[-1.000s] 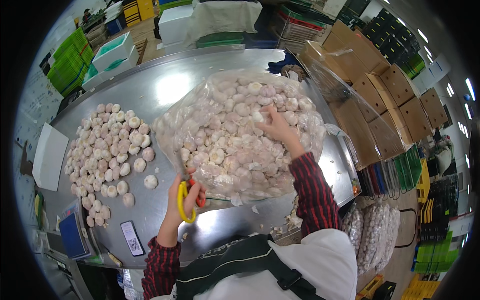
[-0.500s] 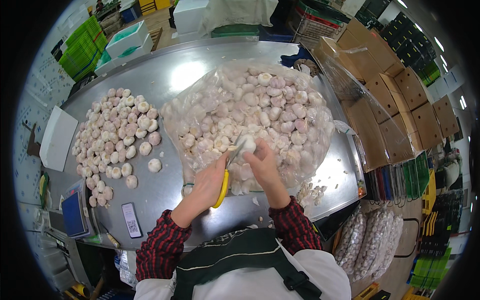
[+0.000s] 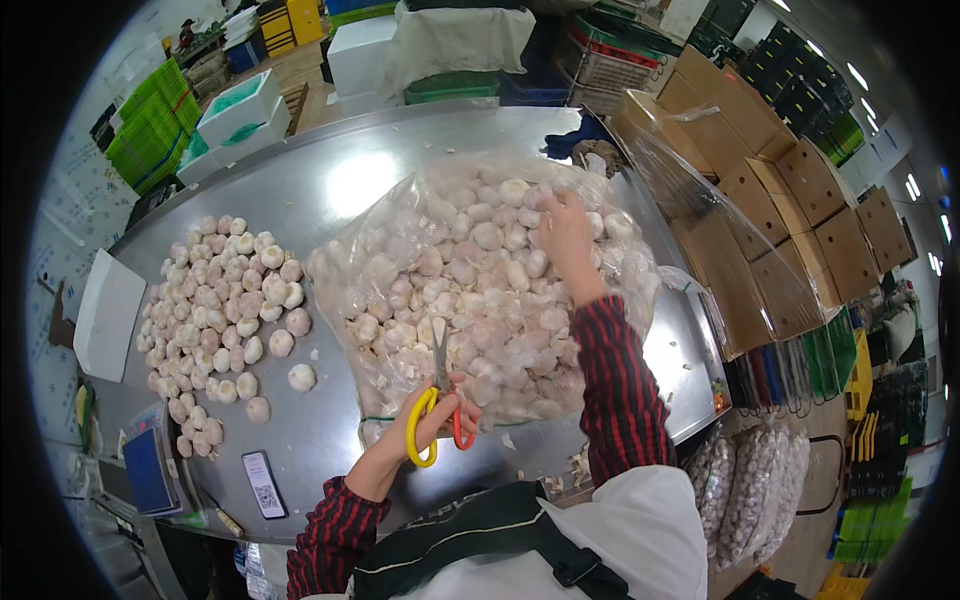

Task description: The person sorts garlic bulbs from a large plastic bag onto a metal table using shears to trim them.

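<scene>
A big clear plastic bag [image 3: 400,240] full of garlic bulbs [image 3: 480,270] lies in the middle of a round steel table [image 3: 300,180]. My left hand [image 3: 425,420] grips yellow-and-red-handled scissors [image 3: 440,390] at the bag's near edge, blades pointing up into the garlic. My right hand [image 3: 565,235] reaches into the far right part of the bag, fingers on the bulbs; whether it holds one is hidden. A loose heap of garlic bulbs [image 3: 225,310] is spread on the table to the left of the bag.
A phone [image 3: 264,484] and a small scale [image 3: 148,470] lie at the table's near left edge, a white tray [image 3: 108,315] at the far left. Open cardboard boxes [image 3: 790,230] stand to the right, net bags of garlic [image 3: 735,495] below them, green crates [image 3: 150,130] and white boxes behind.
My right hand has moved from beside the scissors up to the bag's far right side. My left hand with the scissors has drawn back to the bag's near edge.
</scene>
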Available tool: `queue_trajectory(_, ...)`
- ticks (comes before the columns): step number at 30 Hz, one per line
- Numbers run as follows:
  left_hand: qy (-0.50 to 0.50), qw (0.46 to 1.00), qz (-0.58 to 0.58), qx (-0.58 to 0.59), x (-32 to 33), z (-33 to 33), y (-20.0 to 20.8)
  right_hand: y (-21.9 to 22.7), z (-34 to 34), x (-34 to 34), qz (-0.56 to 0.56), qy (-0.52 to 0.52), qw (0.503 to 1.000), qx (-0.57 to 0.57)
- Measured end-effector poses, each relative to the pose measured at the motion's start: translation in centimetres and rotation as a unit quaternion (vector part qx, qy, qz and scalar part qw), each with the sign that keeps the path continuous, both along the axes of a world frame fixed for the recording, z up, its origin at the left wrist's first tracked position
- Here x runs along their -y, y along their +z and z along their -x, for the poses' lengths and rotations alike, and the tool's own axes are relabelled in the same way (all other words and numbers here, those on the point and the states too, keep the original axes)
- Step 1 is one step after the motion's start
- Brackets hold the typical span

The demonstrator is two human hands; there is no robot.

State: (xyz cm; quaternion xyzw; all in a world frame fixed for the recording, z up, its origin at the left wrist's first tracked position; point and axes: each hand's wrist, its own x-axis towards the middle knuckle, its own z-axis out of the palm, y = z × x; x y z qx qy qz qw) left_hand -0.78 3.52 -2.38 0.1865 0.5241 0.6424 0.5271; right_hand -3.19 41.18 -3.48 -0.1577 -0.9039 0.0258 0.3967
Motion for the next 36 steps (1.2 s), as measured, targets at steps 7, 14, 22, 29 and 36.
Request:
queue_trajectory(7,0.043,0.994,0.023,-0.097,2.3,2.5,1.2,2.1,1.4,-2.5,0.173,0.059,0.97,0.157)
queue_trajectory(14,-0.006,0.98,0.01,-0.198,1.4,2.6,1.5,0.8,-6.6,7.4,0.457,0.197,0.857,0.131)
queue_trajectory(22,-0.1,0.94,0.016,-0.326,-0.2,-0.7,4.3,3.4,-12.9,19.5,0.785,0.33,0.52,-0.063)
queue_trajectory(29,-0.178,0.807,0.081,-0.558,0.0,-1.2,3.6,1.6,-16.6,20.4,0.676,0.181,0.714,0.004)
queue_trajectory(36,-0.156,0.943,0.106,-0.274,1.9,-1.4,4.2,2.3,-15.9,18.6,0.621,0.19,0.732,0.209)
